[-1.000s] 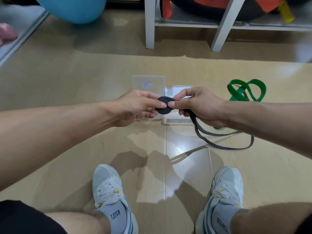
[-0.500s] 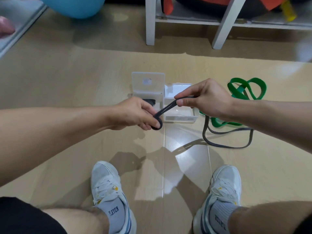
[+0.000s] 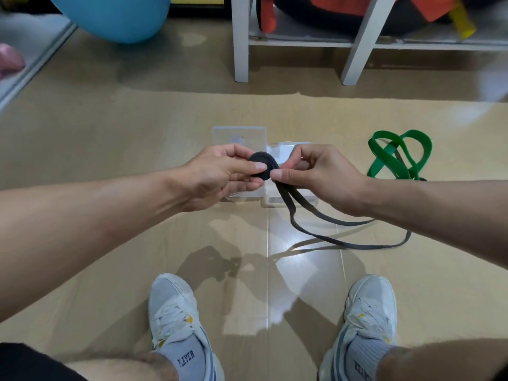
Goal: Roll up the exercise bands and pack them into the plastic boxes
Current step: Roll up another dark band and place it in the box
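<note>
A glossy tan floor [image 3: 115,127] is spreading beneath a white shelf frame [image 3: 240,39] and a blue ball [image 3: 115,15]. The left hand [image 3: 217,177] is pinching a flat black coil of the dark band [image 3: 262,165] between thumb and fingers, while the right hand [image 3: 316,171] is pinching the band's loose strands beside the coil; the rest is trailing in a loop onto the floor. Clear plastic boxes [image 3: 239,134] are sitting just behind the hands, and a green band [image 3: 395,152] is lying tangled to the right.
</note>
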